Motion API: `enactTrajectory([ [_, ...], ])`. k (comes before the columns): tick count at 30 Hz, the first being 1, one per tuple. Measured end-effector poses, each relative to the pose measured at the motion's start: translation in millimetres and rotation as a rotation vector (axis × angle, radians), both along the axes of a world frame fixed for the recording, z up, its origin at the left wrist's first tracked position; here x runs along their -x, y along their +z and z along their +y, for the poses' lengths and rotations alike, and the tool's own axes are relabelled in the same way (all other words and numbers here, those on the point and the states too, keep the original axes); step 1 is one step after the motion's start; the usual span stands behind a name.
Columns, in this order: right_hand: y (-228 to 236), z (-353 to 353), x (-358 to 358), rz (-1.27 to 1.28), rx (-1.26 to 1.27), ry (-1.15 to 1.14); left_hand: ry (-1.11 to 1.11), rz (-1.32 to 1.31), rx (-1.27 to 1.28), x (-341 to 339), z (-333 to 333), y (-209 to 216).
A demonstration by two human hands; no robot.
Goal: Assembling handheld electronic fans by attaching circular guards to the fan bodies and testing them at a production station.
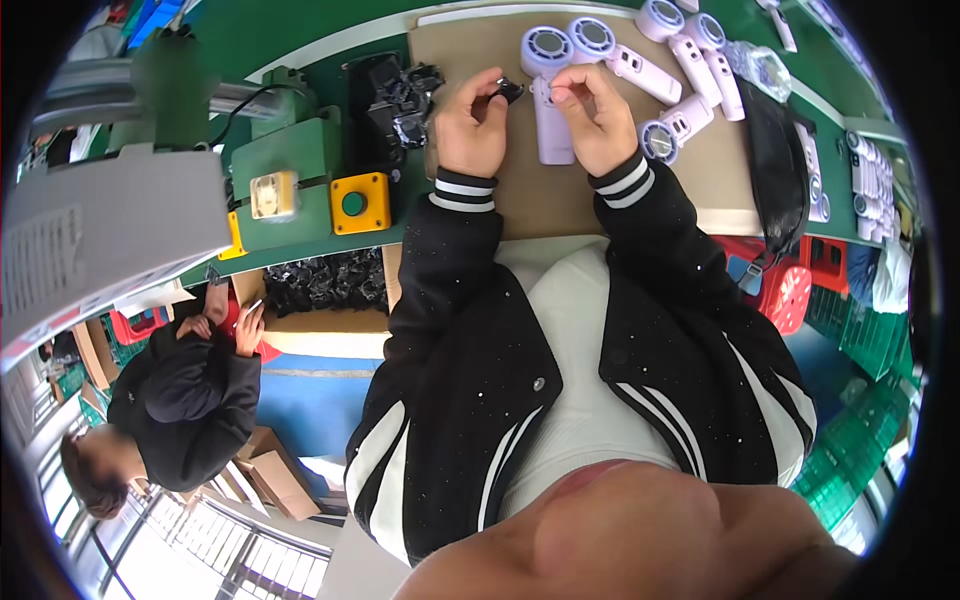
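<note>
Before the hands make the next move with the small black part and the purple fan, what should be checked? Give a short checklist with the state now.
1. Left hand grips the small black part at the fingertips: ok.
2. Right hand rests on the purple handheld fan: ok, though the exact grip is hidden.
3. The fan lies flat on the brown mat: ok.
4. The black part is turned the right way: cannot tell, too small.
5. More black parts are within reach on the left: ok.
6. Other purple fans lie apart from the hands: ok.
</note>
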State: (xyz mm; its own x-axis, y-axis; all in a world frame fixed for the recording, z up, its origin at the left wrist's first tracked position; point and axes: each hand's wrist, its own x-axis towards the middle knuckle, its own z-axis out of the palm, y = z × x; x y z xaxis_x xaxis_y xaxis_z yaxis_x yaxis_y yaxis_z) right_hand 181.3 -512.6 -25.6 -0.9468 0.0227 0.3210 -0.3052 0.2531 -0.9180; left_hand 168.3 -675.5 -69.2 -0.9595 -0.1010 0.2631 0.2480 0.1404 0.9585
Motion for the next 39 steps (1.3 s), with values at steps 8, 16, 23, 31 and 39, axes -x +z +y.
enactTrajectory([
  [8, -36.4, 13.9, -1.0, 0.046, -0.365, -0.178, -0.033, -0.057, 0.073, -2.1, -2.3, 0.2],
  [16, -29.6, 6.5, 2.0, 0.177, -0.356, -0.094, -0.049, 0.010, -0.077, 1.6, 0.4, 1.6],
  [23, -32.7, -5.8, 3.9, 0.031, -0.173, -0.154, -0.081, -0.075, -0.148, 0.4, 1.0, 1.9],
  [31, -37.3, -13.8, 9.5, 0.131, 0.029, -0.278, -0.095, -0.104, -0.284, -2.0, 18.2, 16.3],
  [39, -24.9, 3.0, 5.1, 0.121, 0.002, 0.018, -0.091, -0.064, -0.076, -2.5, 30.3, 23.2],
])
